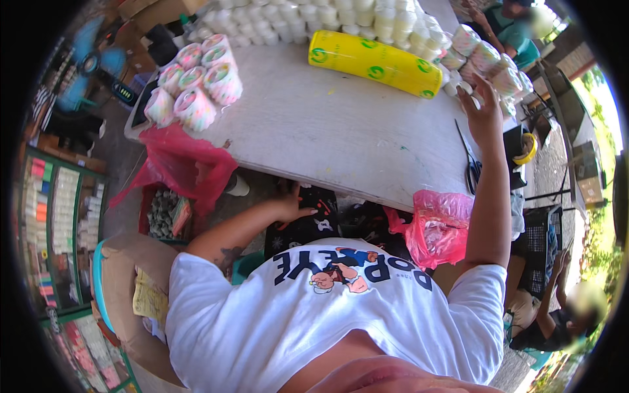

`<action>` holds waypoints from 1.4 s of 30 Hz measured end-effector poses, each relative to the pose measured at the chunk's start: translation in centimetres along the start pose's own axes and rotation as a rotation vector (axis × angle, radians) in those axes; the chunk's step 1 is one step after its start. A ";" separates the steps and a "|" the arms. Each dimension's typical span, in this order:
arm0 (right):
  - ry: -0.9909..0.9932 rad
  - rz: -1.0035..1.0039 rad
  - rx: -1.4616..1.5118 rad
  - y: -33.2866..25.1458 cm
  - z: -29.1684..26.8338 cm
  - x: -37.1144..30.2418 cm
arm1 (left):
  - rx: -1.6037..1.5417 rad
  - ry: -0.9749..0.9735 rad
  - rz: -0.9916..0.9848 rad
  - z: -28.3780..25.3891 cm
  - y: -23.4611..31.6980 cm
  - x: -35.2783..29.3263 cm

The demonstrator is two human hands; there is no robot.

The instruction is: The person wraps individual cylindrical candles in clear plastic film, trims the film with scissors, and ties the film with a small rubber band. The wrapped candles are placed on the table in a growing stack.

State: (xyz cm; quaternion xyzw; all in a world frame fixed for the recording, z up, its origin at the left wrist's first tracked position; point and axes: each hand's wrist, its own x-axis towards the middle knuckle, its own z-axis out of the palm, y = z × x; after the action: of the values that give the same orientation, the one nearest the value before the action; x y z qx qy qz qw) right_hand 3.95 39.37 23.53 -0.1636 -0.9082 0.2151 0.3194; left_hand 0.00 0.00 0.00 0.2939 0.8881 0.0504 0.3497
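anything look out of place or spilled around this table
Nothing is visibly spilled or damaged. The one untidy spot is the red plastic bag, hanging crumpled at the near left edge of the table, while the pastel-patterned rolls just beyond it sit closely grouped.

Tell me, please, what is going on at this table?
The right hand is stretched over the table, open beside small white pieces; whether it touches them is unclear. The left hand is low, by the dark trousers. A yellow roll and scissors lie on the tabletop, with pastel-spotted rolls at its left end.
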 end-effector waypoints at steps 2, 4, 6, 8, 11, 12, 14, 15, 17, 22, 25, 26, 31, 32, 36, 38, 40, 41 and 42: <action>-0.167 -0.135 0.180 -3.2 -0.4 -4.0 | 0.060 -0.217 -0.040 -3.0 5.9 -2.0; -0.236 -0.242 0.325 -8.3 1.7 -8.5 | -0.018 -0.515 0.259 -10.4 5.4 -6.6; -0.365 -0.262 0.424 -9.7 1.5 -10.8 | -0.365 -0.659 0.612 -12.3 5.9 -8.5; -0.339 -0.242 0.377 -9.6 1.4 -11.7 | -0.524 -0.392 0.890 -14.5 4.9 -9.2; -0.288 -0.155 0.284 -7.2 1.9 -11.9 | -0.633 0.204 0.745 -19.9 2.6 -9.1; -0.270 -0.115 0.257 -5.8 2.2 -11.5 | -0.680 0.375 0.648 -21.0 2.3 -7.7; -0.177 0.066 0.324 -3.3 3.2 -9.1 | -0.598 0.737 0.492 -22.7 1.8 -3.1; -0.130 0.144 0.408 -0.7 4.5 -7.4 | -0.468 0.928 0.434 -23.5 1.8 -0.2; -0.091 0.239 0.517 2.0 6.4 -4.0 | -0.700 0.966 0.348 -25.6 2.7 4.2; -0.297 0.470 0.925 0.9 7.7 -0.9 | -1.302 0.614 0.247 -26.5 2.8 9.4; -0.338 0.448 0.710 1.8 6.5 -1.6 | -1.270 0.386 0.479 -25.1 3.0 6.5; -0.343 0.389 0.715 1.9 5.7 -2.5 | -1.238 0.353 0.546 -24.8 3.3 5.3; -0.205 0.243 0.679 0.2 3.5 -6.3 | -1.149 0.332 0.711 -21.3 2.5 2.9; -0.227 0.211 0.632 0.2 3.5 -6.5 | -1.149 0.332 0.724 -20.9 2.2 3.0; -0.149 0.089 0.264 0.4 3.8 -6.2 | -1.132 0.338 0.760 -20.6 2.9 2.4; 0.041 -0.146 0.097 1.0 4.7 -5.8 | -1.115 0.331 0.754 -20.8 3.0 2.5; 0.221 -0.382 -0.010 0.6 5.3 -5.3 | -1.108 0.310 0.717 -21.0 2.6 2.5; 0.188 -0.367 0.008 0.4 5.5 -5.3 | -1.005 0.454 0.623 -21.0 2.4 2.5; 0.156 -0.349 0.020 0.2 5.6 -5.5 | -0.898 0.586 0.531 -21.1 3.0 1.9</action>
State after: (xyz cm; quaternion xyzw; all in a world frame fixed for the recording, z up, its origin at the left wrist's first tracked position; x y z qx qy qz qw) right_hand 4.40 35.60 16.68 -0.0166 -0.8932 0.1520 0.4228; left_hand -13.41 6.01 15.58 0.3029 0.7356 0.5856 0.1555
